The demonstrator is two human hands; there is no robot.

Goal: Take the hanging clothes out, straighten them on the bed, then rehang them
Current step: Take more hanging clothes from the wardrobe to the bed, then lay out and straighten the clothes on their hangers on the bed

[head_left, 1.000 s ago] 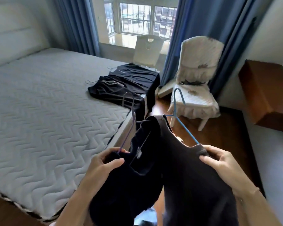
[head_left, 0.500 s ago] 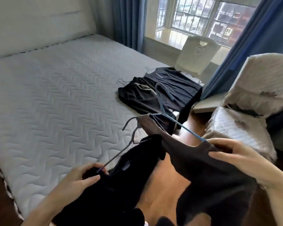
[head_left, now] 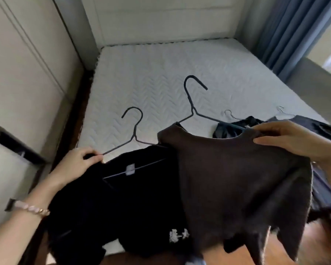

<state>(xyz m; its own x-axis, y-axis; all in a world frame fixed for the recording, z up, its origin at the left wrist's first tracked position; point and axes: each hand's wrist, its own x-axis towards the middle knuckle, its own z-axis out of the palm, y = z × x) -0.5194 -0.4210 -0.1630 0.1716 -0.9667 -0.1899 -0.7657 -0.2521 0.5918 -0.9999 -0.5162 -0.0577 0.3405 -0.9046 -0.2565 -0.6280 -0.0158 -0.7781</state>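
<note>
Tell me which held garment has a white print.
The black garment in the left hand: white print low on it, plus a pale neck label. The brown garment in the right hand shows neither.

Black shirt (head_left: 111, 197) — brown top (head_left: 237, 178) (white mattress (head_left: 161, 77))

Home bedroom: mattress (head_left: 161, 77), curtains (head_left: 287, 31).
</note>
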